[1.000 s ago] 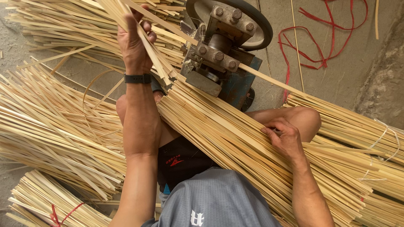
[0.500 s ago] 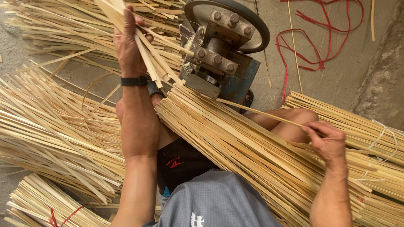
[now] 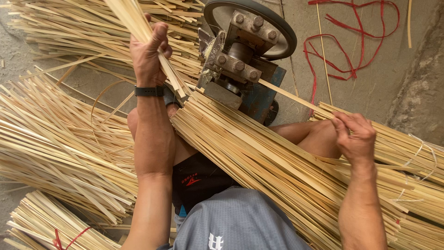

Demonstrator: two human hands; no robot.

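On my far left, bamboo strips lie in loose heaps on the floor (image 3: 83,81), too many to count; one bundle at the lower left (image 3: 41,227) is tied with red string and points up toward my left arm.

My left hand (image 3: 149,55) is raised, with one black wristband (image 3: 149,91) on the wrist. It is closed around a small sheaf of strips (image 3: 138,23). I cannot count the strips in it. The sheaf's long axis runs from above the hand, at the upper left, down past the fingers to the lower right, and its lower ends stop just beside the machine.

Right of that hand stands one splitting machine (image 3: 240,65) with one dark round wheel (image 3: 277,28) behind its bolted head. I count about six bolts on the head.

Below and between my hands, one big bundle of strips (image 3: 259,157) lies across my lap. Its long axis slants from the machine at the upper left down to the lower right, under my right forearm.

My right hand (image 3: 354,139) rests over this bundle, fingers pinched on a single strip (image 3: 296,99). That strip points from the hand up and left into the machine's head.

Above this hand, red string (image 3: 342,69) loops loosely on the floor.
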